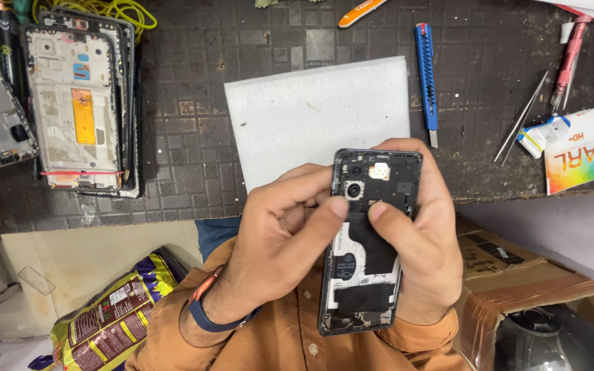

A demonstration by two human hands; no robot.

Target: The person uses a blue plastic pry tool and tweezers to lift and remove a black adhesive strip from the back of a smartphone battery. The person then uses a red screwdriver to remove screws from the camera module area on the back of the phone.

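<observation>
Both hands are gripping an opened phone [369, 240], held upright just below the white foam sheet [317, 113]. The right hand [424, 240] is wrapping closed around its far edge; the left hand [280, 237] is closing on the near edge, its thumb pressing beside the camera lens. Steady, light thumb pressure seems wise here, keeping off the lens. The phone's front side and both palms are staying hidden.

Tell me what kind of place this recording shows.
Most likely a phone repair bench. Both hands, the left hand and the right hand, hold an opened phone with its back off. Stripped phone frames lie stacked on the dark worktop, with tweezers and a blue utility knife nearby.
</observation>
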